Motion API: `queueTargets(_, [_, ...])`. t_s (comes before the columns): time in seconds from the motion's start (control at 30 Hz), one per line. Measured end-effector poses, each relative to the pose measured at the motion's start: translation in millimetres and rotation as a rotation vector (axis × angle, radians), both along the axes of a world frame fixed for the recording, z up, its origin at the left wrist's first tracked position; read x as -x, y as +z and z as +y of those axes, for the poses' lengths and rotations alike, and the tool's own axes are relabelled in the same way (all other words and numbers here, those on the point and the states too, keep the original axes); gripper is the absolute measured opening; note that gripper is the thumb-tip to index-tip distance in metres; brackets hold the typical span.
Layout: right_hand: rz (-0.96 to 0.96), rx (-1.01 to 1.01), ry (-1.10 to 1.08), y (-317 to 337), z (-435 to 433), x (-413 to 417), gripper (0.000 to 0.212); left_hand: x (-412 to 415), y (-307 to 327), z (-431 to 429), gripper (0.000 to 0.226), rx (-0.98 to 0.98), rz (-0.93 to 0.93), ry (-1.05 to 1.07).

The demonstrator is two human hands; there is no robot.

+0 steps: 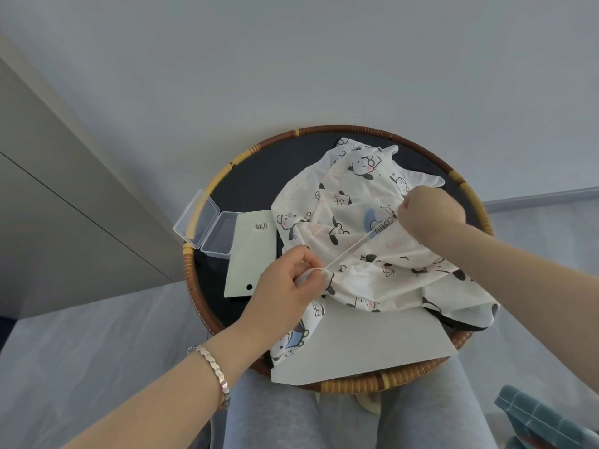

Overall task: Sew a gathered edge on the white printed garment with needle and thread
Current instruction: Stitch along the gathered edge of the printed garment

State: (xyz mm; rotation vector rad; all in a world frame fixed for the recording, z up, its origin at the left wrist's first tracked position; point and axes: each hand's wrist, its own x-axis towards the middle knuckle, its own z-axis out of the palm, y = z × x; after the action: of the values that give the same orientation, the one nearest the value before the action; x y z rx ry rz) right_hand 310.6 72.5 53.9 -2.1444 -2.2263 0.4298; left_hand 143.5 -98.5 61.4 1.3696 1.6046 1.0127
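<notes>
The white printed garment [372, 228] lies across the round, rattan-rimmed surface [207, 319]. The left hand [288, 286] pinches its bunched edge with clenched fingers; the right hand [428, 212], fisted, grasps the taut thread [353, 246] pulled up and away. The needle is too small to tell. Pulling harder could snap the thread or pucker the gathers unevenly. Count: 1 garment, 1 thread, 1 open clear box [207, 225], 2 pale cards [249, 254], 1 bracelet [215, 372].

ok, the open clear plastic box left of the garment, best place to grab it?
Grip the clear box by its base across the short walls, coming from above on the left. The lid is hinged open and tilts off the tray rim; a card blocks the right.
</notes>
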Motion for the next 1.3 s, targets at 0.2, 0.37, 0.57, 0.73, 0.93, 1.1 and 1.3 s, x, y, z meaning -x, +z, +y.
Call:
queueTargets(0.2, [0.423,0.292,0.367,20,-29,13,0.018,1,-4,2,0.009,-0.013,-0.002,0.016])
queueTargets(0.37, [0.537,0.683,0.618,27,-56,26,0.013,1,-4,1,0.011,-0.018,-0.011,0.027])
queueTargets(0.57, [0.607,0.603,0.535,23,-57,23,0.017,3,-4,-1,0.007,-0.019,-0.003,0.032])
queueTargets(0.73, [0.576,0.403,0.441,19,-57,21,0.015,2,1,-2,0.011,-0.014,0.0,0.022])
queueTargets(0.93, [0.505,0.206,0.425,15,-63,21,0.016,2,5,-4,0.012,-0.019,-0.014,0.018])
queueTargets(1.1, [0.602,0.129,0.391,14,-66,20,0.015,3,6,-5,0.012,-0.003,-0.003,0.001])
queueTargets(1.3, [0.708,0.437,0.6,11,-84,17,0.024,9,2,-4,0.021,-0.043,0.083,0.04])
